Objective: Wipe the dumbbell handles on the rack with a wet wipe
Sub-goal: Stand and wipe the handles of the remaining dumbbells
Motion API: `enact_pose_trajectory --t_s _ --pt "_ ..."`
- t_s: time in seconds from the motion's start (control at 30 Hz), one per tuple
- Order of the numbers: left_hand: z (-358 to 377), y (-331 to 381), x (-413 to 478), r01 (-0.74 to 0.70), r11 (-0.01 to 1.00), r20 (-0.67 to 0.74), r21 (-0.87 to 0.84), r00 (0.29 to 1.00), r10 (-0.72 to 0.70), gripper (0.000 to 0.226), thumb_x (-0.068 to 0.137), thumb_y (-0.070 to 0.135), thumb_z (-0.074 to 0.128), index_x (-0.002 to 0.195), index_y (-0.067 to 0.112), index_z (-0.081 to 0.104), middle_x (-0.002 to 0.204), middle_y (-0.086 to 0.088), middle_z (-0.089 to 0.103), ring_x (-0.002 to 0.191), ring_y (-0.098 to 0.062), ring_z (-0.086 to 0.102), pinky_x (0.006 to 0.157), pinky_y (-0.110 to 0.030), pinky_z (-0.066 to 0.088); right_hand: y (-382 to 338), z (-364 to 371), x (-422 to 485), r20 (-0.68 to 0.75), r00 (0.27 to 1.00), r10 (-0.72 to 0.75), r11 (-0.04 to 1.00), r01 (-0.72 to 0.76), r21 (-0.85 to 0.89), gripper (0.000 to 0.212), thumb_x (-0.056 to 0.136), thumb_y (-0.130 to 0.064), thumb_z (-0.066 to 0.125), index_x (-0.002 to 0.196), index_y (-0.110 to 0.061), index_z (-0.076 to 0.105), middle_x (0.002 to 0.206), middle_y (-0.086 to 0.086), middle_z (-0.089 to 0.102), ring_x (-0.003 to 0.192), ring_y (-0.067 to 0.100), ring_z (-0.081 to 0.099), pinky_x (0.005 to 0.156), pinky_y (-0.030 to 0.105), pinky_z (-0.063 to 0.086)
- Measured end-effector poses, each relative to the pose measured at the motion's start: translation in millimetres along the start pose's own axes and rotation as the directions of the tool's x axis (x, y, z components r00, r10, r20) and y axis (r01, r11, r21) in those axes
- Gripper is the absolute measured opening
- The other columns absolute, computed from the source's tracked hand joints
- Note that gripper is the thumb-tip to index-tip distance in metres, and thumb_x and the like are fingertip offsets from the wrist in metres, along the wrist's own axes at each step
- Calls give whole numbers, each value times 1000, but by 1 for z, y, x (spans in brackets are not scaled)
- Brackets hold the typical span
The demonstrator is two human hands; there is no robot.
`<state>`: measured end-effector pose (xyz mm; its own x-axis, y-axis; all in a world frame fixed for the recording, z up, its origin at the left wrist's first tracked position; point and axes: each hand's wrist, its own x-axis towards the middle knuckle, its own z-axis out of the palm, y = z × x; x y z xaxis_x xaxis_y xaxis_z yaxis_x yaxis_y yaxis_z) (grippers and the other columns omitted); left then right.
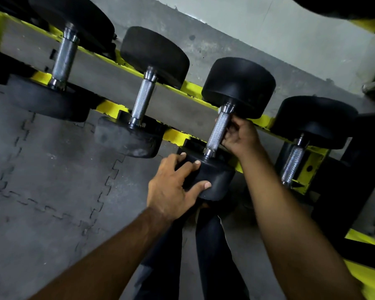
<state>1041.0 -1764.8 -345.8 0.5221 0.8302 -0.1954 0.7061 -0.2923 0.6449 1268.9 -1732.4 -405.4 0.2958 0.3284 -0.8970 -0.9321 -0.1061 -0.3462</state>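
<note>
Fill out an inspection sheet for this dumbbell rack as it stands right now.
Surface: yellow rack with dumbbells lying across it in a row.
Job's things: held dumbbell, its steel handle partly covered; three other dumbbells untouched; wet wipe not seen.
Clutter: nothing seen.
Hands: left hand grips the held dumbbell's near head; right hand curls round the handle's far end.
Cables: nothing seen.
Surroundings: grey interlocking floor mats, concrete wall, dark trouser legs below.

Before you, the black rubber dumbbell [238,87] with a knurled steel handle [217,132] lies crosswise on the yellow metal rack [191,88].
</note>
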Motion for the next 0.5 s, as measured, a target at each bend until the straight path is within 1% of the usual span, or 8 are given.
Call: enact_pose_trajectory --t_s 0.07,0.13,0.2,0.27,0.3,0.37,0.43,0.5 --pt "1 0 -1 3 1000 -2 -1 1000 -3 51 76 70 64 113 35 68 121 8 53 120 -10 52 64 -35 57 11 -8 -5 -101 974 -201 977 192 -94 16 89 0 63 97 -13 69 84 1 70 68 11 64 56 23 49" --pt "1 -1 -1 5 1000 -2 -5 1000 -5 50 76 69 65 113 36 68 121 9 53 121 -9 51 64 -36 58 19 -13 -13 -126 820 -558 809 504 -302 18 80 5 72 94 -6 75 77 -1 74 65 7 65 58 20 50" --pt "1 -1 0 4 1000 -2 -4 1000 -4 49 76 68 66 113 36 68 122 9 53 122 -9 50 64 -36 59 23 -19 -21 120 512 -851 344 715 -609 17 79 1 75 95 -5 78 87 0 76 76 7 68 70 23 54" --pt "0 0 0 1 1000 -2 0 1000 -1 49 76 68 66 113 35 68 122 8 53 121 -8 50 63 -35 58 23 -22 -27 543 267 -797 -234 691 -684 20 84 -6 70 102 -13 77 106 -3 74 91 13 70 78 26 55" --pt "0 0 0 0 1000 -2 1 1000 0 49 76 68 65 113 35 68 122 9 52 121 -8 49 62 -35 58 23 -21 -29 682 250 -687 -434 611 -662 25 86 -9 67 108 -17 75 117 -7 71 97 16 69 78 27 54" --pt "-1 0 0 -6 1000 7 2 1000 5 49 77 68 65 113 35 68 122 8 51 122 -9 49 62 -35 57 21 -11 -31 775 319 -545 -646 430 -631 37 85 -9 62 120 -20 69 132 -10 63 94 23 70 70 30 55" --pt "-2 0 1 -14 1000 24 6 1000 14 49 78 68 64 113 35 67 122 8 51 123 -10 50 63 -36 58 20 8 -36 756 446 -479 -745 250 -619 40 85 -11 59 124 -18 65 137 -6 59 84 30 70 65 33 52" --pt "-2 -1 2 -18 1000 36 8 999 18 49 78 69 63 114 35 66 120 8 50 124 -12 51 64 -36 58 16 28 -44 669 639 -379 -808 124 -576 31 86 -10 57 115 -17 65 128 -1 63 87 32 69 64 31 44"
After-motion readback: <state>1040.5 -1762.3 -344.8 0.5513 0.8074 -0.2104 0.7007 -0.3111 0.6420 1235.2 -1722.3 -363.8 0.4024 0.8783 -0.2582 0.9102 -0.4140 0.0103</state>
